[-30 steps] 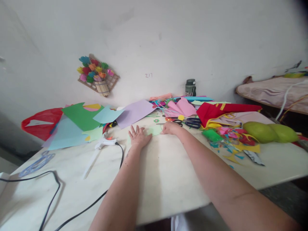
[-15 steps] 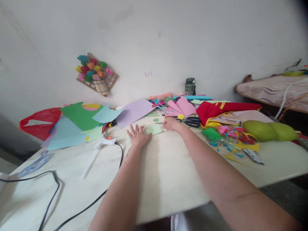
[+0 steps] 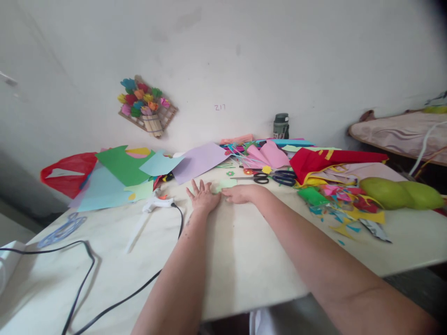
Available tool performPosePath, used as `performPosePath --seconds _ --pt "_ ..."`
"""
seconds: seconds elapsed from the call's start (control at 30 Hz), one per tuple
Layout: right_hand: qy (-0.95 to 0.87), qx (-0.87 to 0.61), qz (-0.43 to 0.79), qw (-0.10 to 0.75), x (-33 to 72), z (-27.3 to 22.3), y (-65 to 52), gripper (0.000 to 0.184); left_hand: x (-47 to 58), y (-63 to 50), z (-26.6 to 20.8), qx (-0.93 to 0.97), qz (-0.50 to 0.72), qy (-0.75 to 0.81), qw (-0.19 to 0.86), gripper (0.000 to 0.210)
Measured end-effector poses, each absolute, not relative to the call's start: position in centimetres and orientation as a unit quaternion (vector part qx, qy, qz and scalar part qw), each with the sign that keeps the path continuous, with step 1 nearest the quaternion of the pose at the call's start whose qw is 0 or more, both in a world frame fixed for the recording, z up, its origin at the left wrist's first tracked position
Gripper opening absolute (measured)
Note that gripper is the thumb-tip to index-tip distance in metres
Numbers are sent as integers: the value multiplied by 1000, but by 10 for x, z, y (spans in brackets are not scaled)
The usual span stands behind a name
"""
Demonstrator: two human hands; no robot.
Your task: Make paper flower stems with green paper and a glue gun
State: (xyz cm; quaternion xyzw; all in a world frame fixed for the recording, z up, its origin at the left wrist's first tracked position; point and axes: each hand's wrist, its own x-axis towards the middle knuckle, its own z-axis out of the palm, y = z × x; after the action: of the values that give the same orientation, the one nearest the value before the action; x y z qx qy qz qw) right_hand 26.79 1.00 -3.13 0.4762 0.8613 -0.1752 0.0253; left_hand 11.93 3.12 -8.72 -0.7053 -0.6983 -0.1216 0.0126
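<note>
My left hand lies flat on the table with its fingers spread, its thumb side against a small light green paper piece. From the right, my right hand reaches over the same paper, fingers stretched out to the left and resting on its near part. Those fingers hide some of the paper. Just beyond lie black-handled scissors and a small green paper flower. A second pair of scissors with dark blue handles is further right.
A white glue gun with a black cord lies to the left. Coloured paper sheets spread along the back. On the right are red cloth, paper scraps and green fruits. A bottle stands by the wall.
My right hand has moved from beside the light green paper, where its fingers were curled, onto the paper with fingers extended. The left hand stays in place. The view has shifted slightly.
</note>
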Motion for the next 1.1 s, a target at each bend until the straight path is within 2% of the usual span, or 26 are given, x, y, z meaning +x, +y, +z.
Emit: performPosePath --seconds 0.17,0.43,0.53,0.7,0.93,1.1 --pt "871 457 -178 26 274 -39 16 47 106 28 -82 -700 -138 -701 -10 51" --pt "855 475 -205 -43 310 -51 39 43 96 25 -76 -737 -191 -646 -49 19" --pt "847 501 -162 -79 306 -53 39 38 93 26 -76 -741 -212 -633 -73 17" --pt "844 490 -64 -212 279 -63 39 28 90 27 -77 -737 -224 -634 -71 14" --pt "808 516 -114 -261 268 -85 49 14 89 24 -75 -754 -246 -607 -51 14" --pt "803 508 -137 -280 270 -87 52 12 87 26 -77 -774 -263 -573 -60 10"
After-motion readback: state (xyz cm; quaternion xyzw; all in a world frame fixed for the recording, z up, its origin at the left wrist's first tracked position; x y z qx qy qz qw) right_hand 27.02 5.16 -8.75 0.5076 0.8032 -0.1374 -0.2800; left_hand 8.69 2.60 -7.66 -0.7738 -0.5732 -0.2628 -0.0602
